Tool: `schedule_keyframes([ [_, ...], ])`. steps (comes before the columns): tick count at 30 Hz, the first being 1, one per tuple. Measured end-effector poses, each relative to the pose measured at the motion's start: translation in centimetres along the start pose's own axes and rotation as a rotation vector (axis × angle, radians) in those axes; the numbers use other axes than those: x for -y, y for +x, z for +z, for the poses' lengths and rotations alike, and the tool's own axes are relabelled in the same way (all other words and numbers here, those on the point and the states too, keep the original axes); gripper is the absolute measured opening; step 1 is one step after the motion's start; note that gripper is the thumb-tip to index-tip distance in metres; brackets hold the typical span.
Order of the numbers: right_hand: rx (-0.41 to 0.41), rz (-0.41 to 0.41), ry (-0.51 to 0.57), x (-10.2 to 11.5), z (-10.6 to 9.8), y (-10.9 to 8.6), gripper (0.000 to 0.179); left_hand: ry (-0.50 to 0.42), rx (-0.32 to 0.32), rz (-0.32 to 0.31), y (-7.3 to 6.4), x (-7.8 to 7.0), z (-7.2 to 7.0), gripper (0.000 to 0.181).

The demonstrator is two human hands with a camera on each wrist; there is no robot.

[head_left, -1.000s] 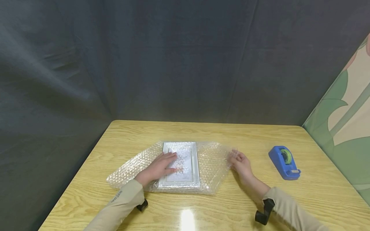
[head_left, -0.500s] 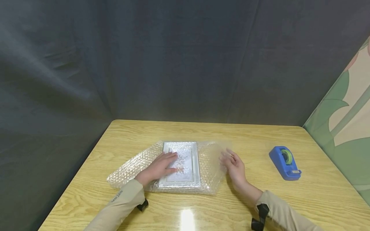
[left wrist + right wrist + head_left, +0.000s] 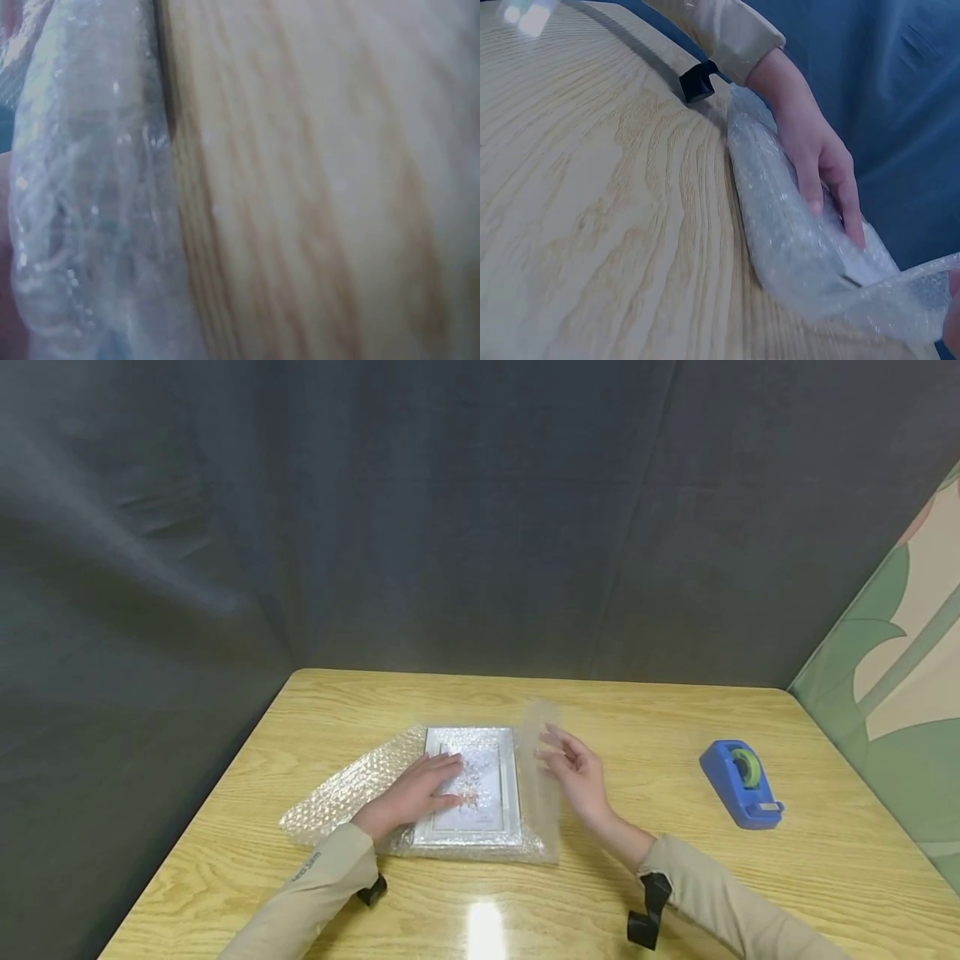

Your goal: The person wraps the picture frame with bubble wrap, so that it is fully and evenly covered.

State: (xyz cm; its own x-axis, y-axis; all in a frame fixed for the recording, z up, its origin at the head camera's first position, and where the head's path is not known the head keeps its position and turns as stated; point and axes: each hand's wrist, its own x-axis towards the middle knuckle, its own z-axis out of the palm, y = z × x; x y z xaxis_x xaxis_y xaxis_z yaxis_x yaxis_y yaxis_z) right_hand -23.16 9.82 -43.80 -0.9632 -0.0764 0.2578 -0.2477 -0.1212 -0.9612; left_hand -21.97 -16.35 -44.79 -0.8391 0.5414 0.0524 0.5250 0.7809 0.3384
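A light silvery picture frame (image 3: 512, 793) lies on the table amid clear bubble wrap (image 3: 352, 793), which spreads out past its left side. My left hand (image 3: 420, 789) rests with its fingers stretched out on the left and middle of the frame. At the frame's right, my right hand (image 3: 581, 772) pinches the wrap's raised right edge, which stands up in a curve. From the right wrist, the bubble wrap (image 3: 772, 210) is seen curving up beside the frame, with the left hand (image 3: 821, 157) pressing down behind it. The left wrist view holds mainly wrap (image 3: 105, 195) close up.
On the right of the wooden table (image 3: 600, 893) stands a blue tape dispenser (image 3: 738, 785) with a green roll. A dark curtain (image 3: 465, 527) hangs behind the table, and a patterned panel (image 3: 900, 693) borders its right side.
My right hand has moved left toward the frame, lifting and folding the wrap's right edge inward. The left hand stays in place on the frame.
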Motion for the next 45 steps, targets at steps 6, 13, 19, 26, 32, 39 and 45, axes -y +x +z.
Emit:
schedule_keyframes([
  [6,0.066,-0.013,-0.008,-0.3,2.4,0.3,0.036,0.0,-0.005,0.007,0.2,0.0,0.0,0.058],
  [13,0.13,0.03,-0.045,-1.4,4.8,0.6,0.033,0.006,0.0,-0.002,0.2,0.2,0.0,0.059],
  [19,0.155,0.063,-0.07,-2.8,5.8,0.5,0.033,0.005,-0.007,-0.006,0.3,0.1,0.1,0.059],
  [26,0.257,-0.006,-0.352,-3.2,6.3,0.5,0.029,-0.003,-0.038,-0.003,0.3,0.3,0.3,0.057],
  [32,0.342,-0.017,-0.553,-2.8,6.7,0.5,0.028,-0.043,-0.109,0.015,0.3,0.4,0.3,0.053],
  [39,0.353,-0.119,-0.68,-3.0,6.9,0.2,0.027,0.007,-0.18,-0.079,-0.1,0.0,0.4,0.07],
  [45,0.341,-0.217,-0.801,-3.2,7.1,0.1,0.03,0.021,-0.203,-0.206,-0.2,-0.2,0.6,0.097],
])
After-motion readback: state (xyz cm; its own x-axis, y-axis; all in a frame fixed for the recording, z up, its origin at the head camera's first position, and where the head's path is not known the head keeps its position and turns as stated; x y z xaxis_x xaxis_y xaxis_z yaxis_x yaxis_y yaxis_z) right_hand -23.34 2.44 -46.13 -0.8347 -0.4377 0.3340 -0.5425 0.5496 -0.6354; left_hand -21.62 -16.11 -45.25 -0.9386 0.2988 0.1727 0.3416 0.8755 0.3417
